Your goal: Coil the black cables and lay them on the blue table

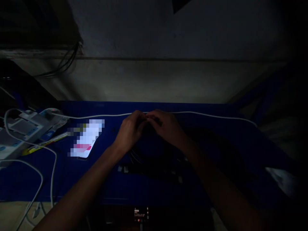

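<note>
My left hand [131, 128] and my right hand [166, 126] meet over the middle of the blue tabletop [106, 183]. Both are closed, fingertips pinched together at nearly the same spot. Whatever lies between them is too dark and small to make out. Just behind the fingers runs a white cable [108, 115], partly covered by the hands. Below my hands lies a dark bundle of what look like black cables [136, 157], with small pale pieces [122, 169] along its near side.
A lit phone [88, 139] lies left of my hands. Farther left are white power strips [14, 138], a yellow pen-like stick [36, 148] and loose white cables [55, 166]. A pale wall [149, 80] rises behind the table. At the near edge a small lit screen [141, 214] shows.
</note>
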`<state>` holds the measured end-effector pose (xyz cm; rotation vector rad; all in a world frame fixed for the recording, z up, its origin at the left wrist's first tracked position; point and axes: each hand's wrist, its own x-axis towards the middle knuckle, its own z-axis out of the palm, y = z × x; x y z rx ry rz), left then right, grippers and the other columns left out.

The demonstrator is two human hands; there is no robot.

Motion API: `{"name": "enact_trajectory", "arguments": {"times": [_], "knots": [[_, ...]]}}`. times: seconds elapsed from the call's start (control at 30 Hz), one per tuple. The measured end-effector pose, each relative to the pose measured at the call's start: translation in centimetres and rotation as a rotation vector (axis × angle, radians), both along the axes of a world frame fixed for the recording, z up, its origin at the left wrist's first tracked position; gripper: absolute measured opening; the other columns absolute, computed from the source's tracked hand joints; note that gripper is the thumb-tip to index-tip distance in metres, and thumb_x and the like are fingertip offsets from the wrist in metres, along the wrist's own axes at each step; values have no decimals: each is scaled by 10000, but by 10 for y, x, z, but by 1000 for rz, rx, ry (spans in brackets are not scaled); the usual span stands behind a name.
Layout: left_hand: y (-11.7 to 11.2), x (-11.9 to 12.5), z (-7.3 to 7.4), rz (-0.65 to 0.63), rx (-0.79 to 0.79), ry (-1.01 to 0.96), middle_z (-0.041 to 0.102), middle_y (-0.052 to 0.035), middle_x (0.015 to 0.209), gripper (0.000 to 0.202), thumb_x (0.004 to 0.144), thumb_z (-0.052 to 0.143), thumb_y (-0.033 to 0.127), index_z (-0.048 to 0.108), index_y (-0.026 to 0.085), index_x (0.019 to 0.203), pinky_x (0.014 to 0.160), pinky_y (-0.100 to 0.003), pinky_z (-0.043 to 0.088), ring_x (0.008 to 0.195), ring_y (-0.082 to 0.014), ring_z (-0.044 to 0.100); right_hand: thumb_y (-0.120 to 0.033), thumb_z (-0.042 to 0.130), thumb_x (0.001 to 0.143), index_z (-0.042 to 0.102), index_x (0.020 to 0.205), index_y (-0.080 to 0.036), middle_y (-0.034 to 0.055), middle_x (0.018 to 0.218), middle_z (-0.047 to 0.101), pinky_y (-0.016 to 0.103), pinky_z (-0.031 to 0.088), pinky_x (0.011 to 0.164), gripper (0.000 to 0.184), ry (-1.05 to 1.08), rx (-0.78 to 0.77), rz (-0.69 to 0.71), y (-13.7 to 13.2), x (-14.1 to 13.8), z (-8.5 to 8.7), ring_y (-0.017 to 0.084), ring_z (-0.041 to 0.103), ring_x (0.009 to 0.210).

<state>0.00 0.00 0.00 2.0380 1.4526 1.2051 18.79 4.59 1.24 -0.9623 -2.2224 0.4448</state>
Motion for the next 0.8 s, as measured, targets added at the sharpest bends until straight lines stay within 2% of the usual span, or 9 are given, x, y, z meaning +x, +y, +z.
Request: {"name": "enact_trajectory", "arguments": {"times": [0.17, 0.33, 0.53, 0.8], "knots": [[2, -1, -2, -20, 61, 12, 746, -68, 1109, 192, 991, 653, 138, 689, 207, 1166, 907, -357, 570, 1021, -210, 714, -227, 634, 1000, 703, 1058, -251, 44, 1072, 799, 381, 579, 864, 94, 54, -71, -24, -1, -1, 0, 226, 755, 959], [3, -1, 0, -48, 70, 38, 704, -64, 1033, 149, 1011, 624, 141, 752, 207, 1049, 877, -347, 570, 952, -194, 694, -197, 612, 979, 680, 1033, -259, 42, 1048, 792, 387, 573, 844, 107, 59, -59, -6, -3, -1, 2, 224, 746, 926], [1, -2, 1, -26, 79, 23, 717, -65, 1019, 148, 1004, 645, 133, 769, 205, 1041, 849, -348, 556, 942, -199, 692, -99, 654, 866, 648, 1068, -251, 44, 1091, 768, 398, 554, 899, 253, 48, 0, 44, -3, 0, -1, 233, 727, 999], [1, -3, 0, -3, 105, 33, 720, -55, 989, 108, 1016, 654, 187, 751, 200, 972, 815, -345, 539, 899, -194, 689, -190, 739, 893, 646, 994, -258, 38, 1015, 740, 398, 536, 842, 153, 51, -44, 13, 1, 0, -3, 235, 700, 938]]}}
